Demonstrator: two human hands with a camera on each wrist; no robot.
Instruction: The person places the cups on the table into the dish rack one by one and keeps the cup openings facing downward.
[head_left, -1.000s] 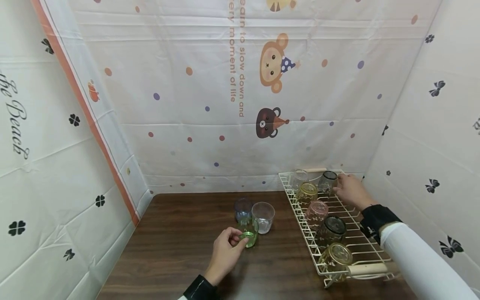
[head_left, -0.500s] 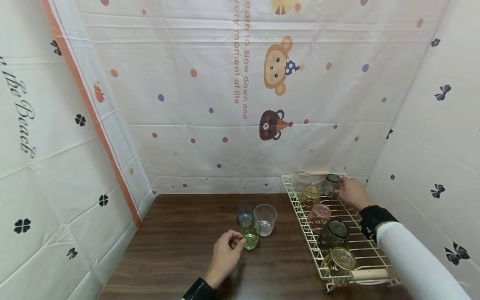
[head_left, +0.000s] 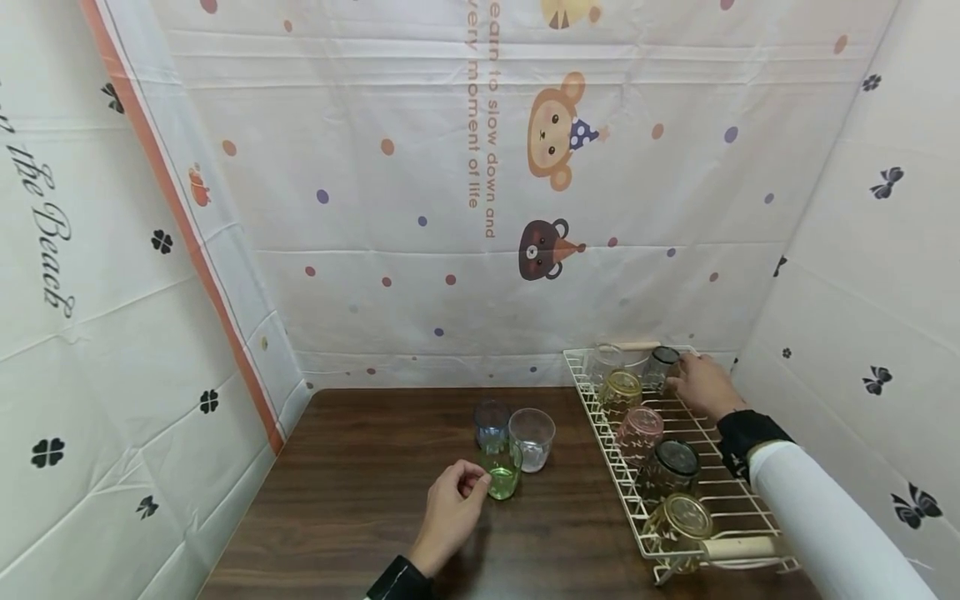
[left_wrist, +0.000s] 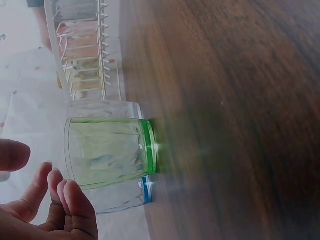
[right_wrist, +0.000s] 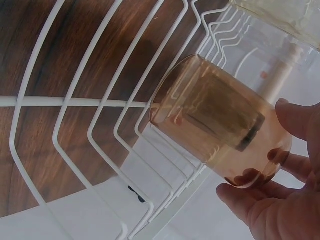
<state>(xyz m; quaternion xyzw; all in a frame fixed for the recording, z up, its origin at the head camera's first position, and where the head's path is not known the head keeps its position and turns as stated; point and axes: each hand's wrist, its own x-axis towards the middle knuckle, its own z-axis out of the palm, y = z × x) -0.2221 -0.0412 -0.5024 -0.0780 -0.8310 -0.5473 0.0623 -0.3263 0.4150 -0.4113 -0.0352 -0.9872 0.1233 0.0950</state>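
Observation:
In the head view my right hand (head_left: 705, 386) holds a smoky glass tumbler (head_left: 659, 372) at the rack's far right corner. The right wrist view shows this smoky tumbler (right_wrist: 210, 125) as brownish, upside down, its base between thumb and fingers and its rim at the wires. My left hand (head_left: 453, 504) is beside a green-tinted glass (head_left: 502, 479) standing upright on the table. The left wrist view has the loosely bent fingers (left_wrist: 75, 205) and the thumb apart, near the rim of the green glass (left_wrist: 107, 150), with nothing between them.
Behind the green glass stand a clear glass (head_left: 532, 437) and a bluish glass (head_left: 491, 421). Several upturned glasses, among them a pink one (head_left: 641, 429) and a dark one (head_left: 675, 467), line the left of the white wire rack (head_left: 738, 492). Printed cloth (head_left: 360, 317) hangs behind.
My left fingers have eased slightly leftward off the green glass. The right hand keeps its hold on the smoky tumbler at the same place. The head view has shifted a little.

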